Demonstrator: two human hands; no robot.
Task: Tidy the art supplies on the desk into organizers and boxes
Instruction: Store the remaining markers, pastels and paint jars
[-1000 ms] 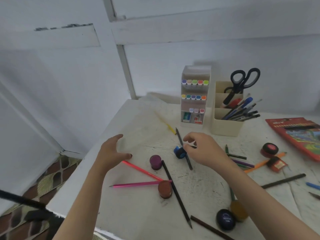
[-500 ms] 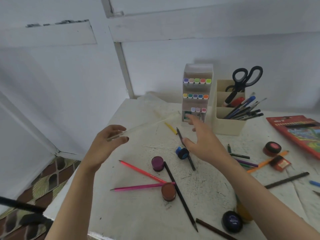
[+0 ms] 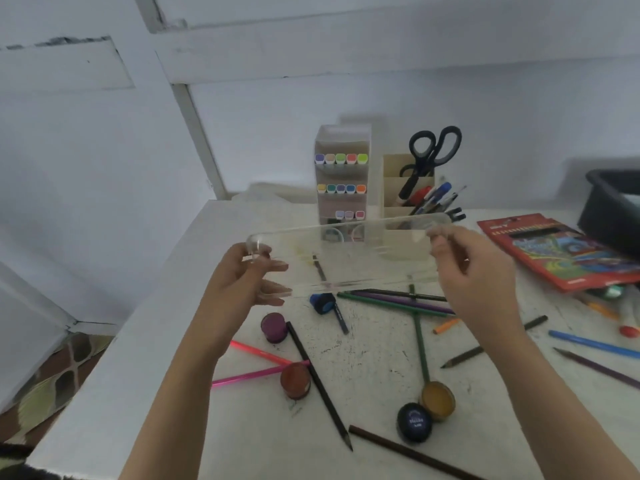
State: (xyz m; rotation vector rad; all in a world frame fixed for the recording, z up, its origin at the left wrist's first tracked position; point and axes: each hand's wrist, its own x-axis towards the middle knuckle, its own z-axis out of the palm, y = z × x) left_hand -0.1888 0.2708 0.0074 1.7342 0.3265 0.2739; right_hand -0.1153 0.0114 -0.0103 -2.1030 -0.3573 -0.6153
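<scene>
Hands: left hand (image 3: pixel 239 282) and right hand (image 3: pixel 474 268) are both raised over the table (image 3: pixel 166 344), one at each end of a clear box (image 3: pixel 346 252).
Left grip: the fingers (image 3: pixel 275 267) are curled round the left end of the clear box, with the thumb at the upper corner. The other fingers show through the plastic.
Right grip: thumb and first fingers pinch the upper right corner of the clear box. The remaining fingers are loosely bent.
Clear box: long and transparent, held in the air across the view, with its right end higher in the picture. It touches nothing on the table.
Organizers: marker organizer (image 3: pixel 341 181) stands upright at the far side of the table, with rows of coloured caps. Just beside it on the right is the pen holder (image 3: pixel 391 168), with scissors (image 3: pixel 433 150) and pens in it.
Right edge: red pencil box (image 3: pixel 561 251) lies flat, and a black tray (image 3: pixel 609 202) is behind it, partly out of view.
Loose things: purple pot (image 3: pixel 274 328), orange pot (image 3: pixel 295 381), yellow pot (image 3: pixel 437 400) and dark blue pot (image 3: pixel 414 422) lie below the hands. A blue sharpener (image 3: pixel 322 303) and scattered pencils (image 3: pixel 318 386) lie among them.
</scene>
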